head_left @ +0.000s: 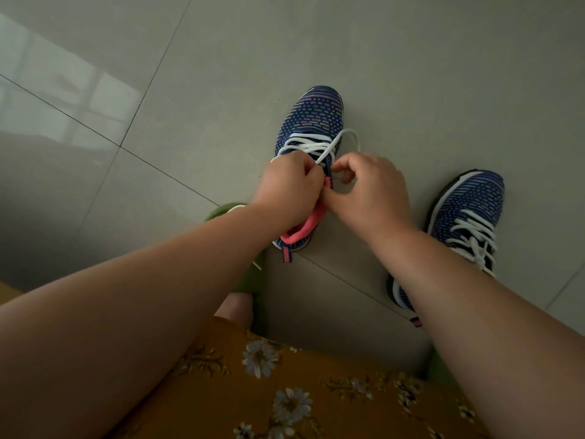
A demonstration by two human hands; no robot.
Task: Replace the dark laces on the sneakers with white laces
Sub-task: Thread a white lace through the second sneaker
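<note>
Nearest the camera: mustard-yellow fabric printed with white daisies [285,391] across the lap, and a green slipper [258,299] on a foot just beyond it, partly hidden by the left forearm.

Both bare forearms reach forward and down, converging at frame centre over the grey glossy tiled floor [190,74]. Dark grout lines run diagonally under the shoes. Open floor lies to the left of and beyond the hands; the gap between the two shoes is also bare tile.

Left hand [286,185]: knuckles up, fingers curled, pinching the white flat lace [311,147] at the upper eyelets. Right hand [370,188]: fingers curled, thumb and forefinger pinched on a strand of the same lace; a loose loop arcs out past the shoe's right edge.

Centre navy knit sneaker with multicolour dashes and pink collar [313,122]: flat on the floor, toe pointing away, white lace crossing several rows, heel tab near the slipper.

Second matching navy sneaker [468,210]: to the right, well apart, laced white, heel hidden behind the right forearm.
</note>
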